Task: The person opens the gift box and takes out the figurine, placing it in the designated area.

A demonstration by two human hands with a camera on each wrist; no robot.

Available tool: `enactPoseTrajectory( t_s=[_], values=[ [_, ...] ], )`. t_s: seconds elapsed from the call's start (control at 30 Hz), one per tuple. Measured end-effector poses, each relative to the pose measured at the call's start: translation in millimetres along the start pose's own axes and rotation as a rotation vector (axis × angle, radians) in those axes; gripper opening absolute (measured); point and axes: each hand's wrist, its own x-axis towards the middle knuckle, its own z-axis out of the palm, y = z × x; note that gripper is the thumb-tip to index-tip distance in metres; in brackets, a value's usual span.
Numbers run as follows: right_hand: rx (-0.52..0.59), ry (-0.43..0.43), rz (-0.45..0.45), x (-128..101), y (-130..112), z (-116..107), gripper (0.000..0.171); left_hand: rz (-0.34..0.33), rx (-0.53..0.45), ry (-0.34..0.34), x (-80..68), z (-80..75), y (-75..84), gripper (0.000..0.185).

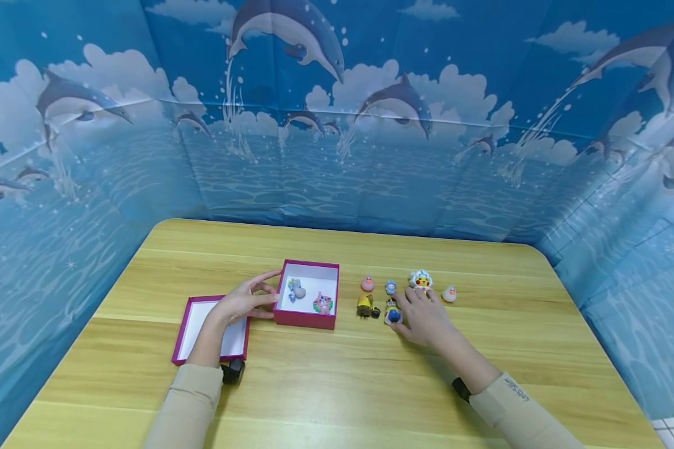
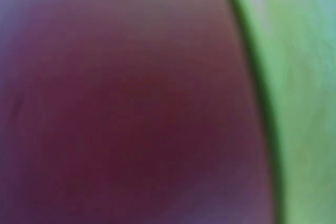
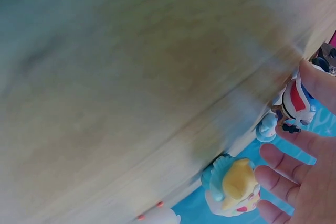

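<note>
In the head view my left hand (image 1: 246,300) rests its fingers against the left wall of an open magenta box (image 1: 305,320) with a white inside. Two small toys lie in it: a blue and grey figurine (image 1: 296,290) and a pink figurine with green (image 1: 322,303). My right hand (image 1: 425,317) pinches a small blue and white toy figurine (image 1: 393,312) between thumb and index finger. Its red and white side shows in the right wrist view, where the figurine (image 3: 297,100) sits between those fingertips. The other fingers spread out near a yellow-faced toy in a white hood (image 1: 421,279).
Around the right hand stand a pink duck (image 1: 367,283), a small blue figurine (image 1: 390,287), a yellow and brown figurine (image 1: 364,304), a small dark piece (image 1: 376,312) and a pale duck (image 1: 449,294). The magenta lid (image 1: 181,333) lies inside up beneath my left forearm.
</note>
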Motion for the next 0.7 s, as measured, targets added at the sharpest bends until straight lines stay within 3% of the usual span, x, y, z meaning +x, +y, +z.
enactPoseTrajectory(
  t_s=[0.23, 0.5, 0.7],
  values=[
    [0.043, 0.014, 0.015, 2, 0, -9, 0.07, 0.002, -0.002, -0.005, 0.1, -0.1, -0.1, 0.066],
    [0.114, 0.032, 0.025, 19, -9, -34, 0.066, -0.003, 0.006, 0.005, -0.7, -0.3, -0.1, 0.066],
    [0.163, 0.098, -0.033, 35, -26, -50, 0.064, 0.003, 0.004, -0.002, -0.3, -0.3, -0.8, 0.066]
  ],
)
